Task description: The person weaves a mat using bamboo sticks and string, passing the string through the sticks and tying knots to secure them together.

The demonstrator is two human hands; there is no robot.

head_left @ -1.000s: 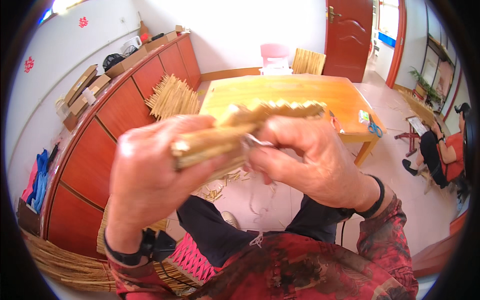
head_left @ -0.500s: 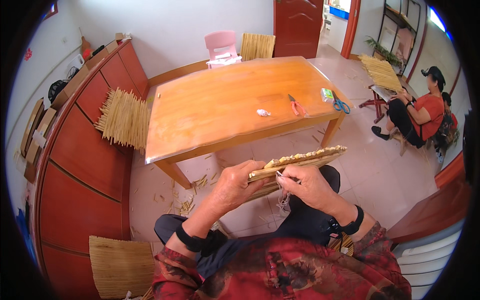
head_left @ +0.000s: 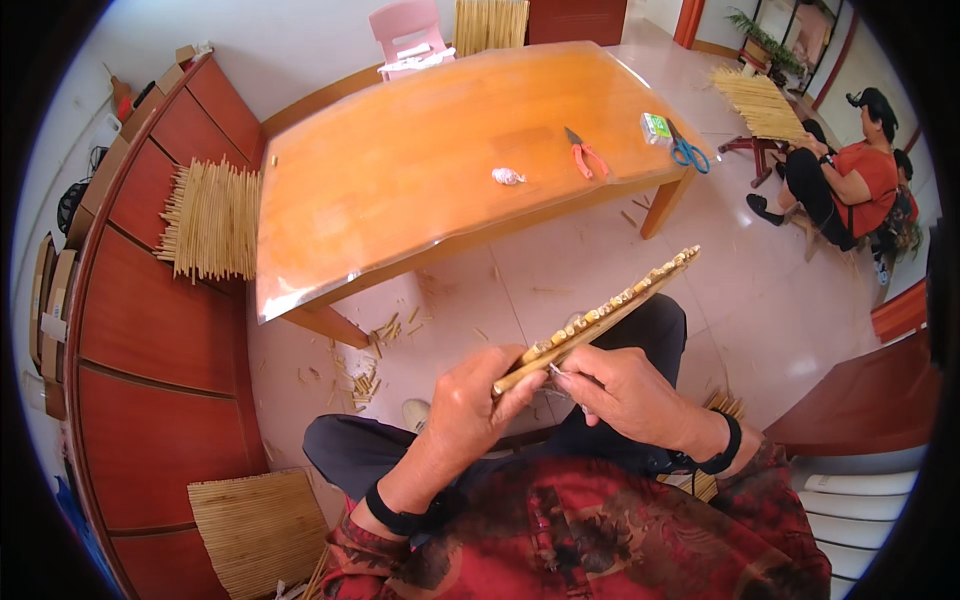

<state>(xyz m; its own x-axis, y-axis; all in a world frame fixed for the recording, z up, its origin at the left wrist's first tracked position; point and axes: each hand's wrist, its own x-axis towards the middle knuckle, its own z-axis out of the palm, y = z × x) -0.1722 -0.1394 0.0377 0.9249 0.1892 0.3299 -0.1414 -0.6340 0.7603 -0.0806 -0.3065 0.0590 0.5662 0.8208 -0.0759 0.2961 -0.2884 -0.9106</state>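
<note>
A mat of tan reed stalks (head_left: 607,318) is held over my lap, seen almost edge-on, with a row of cut stalk ends along its top. It slants up from lower left to upper right. My left hand (head_left: 474,398) is closed around its near left end, thumb beneath and fingers behind. Just right of that thumb, under the mat's edge, my right hand (head_left: 628,395) is closed with thumb and index finger pinching a thin white string (head_left: 557,371). Most of the string is hidden by my fingers.
An orange table (head_left: 440,130) ahead carries red-handled pliers (head_left: 586,155), blue scissors (head_left: 688,150), a small box (head_left: 656,129) and a white bundle (head_left: 508,176). Reed mats (head_left: 215,215) lean by the red cabinet (head_left: 150,375). Cut stalk pieces (head_left: 362,385) litter the floor. Another person (head_left: 860,185) sits at right.
The mat now slants more steeply, its far right end raised. The string loops that hung below my right hand are mostly out of sight. The whole view has shifted a little.
</note>
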